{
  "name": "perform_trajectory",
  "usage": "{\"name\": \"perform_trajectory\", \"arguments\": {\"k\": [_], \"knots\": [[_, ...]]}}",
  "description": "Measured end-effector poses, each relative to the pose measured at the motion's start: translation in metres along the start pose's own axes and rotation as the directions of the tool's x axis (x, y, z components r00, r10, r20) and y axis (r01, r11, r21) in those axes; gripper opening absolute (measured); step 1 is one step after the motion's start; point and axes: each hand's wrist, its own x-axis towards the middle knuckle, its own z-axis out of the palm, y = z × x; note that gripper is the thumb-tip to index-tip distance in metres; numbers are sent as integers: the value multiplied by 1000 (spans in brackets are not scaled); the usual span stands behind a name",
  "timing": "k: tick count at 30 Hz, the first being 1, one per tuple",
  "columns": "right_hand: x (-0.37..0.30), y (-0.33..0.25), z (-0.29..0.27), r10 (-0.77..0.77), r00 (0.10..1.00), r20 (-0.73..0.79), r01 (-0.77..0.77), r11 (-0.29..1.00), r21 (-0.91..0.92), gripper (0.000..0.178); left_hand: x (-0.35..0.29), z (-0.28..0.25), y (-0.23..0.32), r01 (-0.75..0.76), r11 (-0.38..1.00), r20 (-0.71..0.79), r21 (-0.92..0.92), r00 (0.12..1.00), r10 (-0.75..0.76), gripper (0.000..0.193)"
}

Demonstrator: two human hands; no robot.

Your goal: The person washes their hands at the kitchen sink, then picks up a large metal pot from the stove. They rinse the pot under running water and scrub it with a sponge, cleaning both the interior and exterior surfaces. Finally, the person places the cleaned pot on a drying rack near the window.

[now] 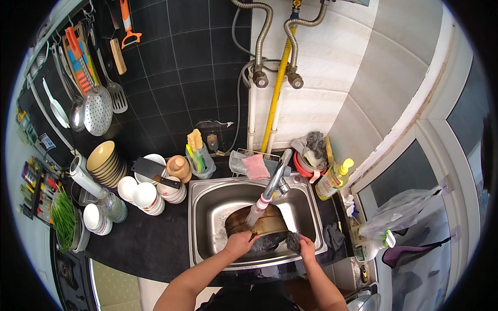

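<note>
A pan [270, 218] with a brown, stained outside lies tilted in the steel sink [199, 243]. At its near side my left hand [240, 243] is closed on it, by what seems to be a short dark handle. My right hand [307, 247] pinches a dark grey steel wool scrubber [293, 242] just right of the pan. Water runs from the faucet [273, 179] onto the pan. The pan hides part of the sink's bottom.
Stacked bowls [145, 196], a cleaver [153, 171] and a utensil holder [201, 161] stand left of the sink. A pink cloth [256, 166] lies behind it. A yellow-capped bottle [332, 180] and a dark rag [333, 236] are on the right.
</note>
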Motion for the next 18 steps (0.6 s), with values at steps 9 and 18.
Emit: {"name": "perform_trajectory", "arguments": {"k": [9,18], "knots": [[-11,-94,5,-323,945,61,321,870,-374,32,-7,-5,-6,82,997,-136,0,987,-81,39],[64,-188,110,-757,336,561,856,-2,-516,47,-2,-21,-18,331,943,-220,-40,918,-331,41]]}}
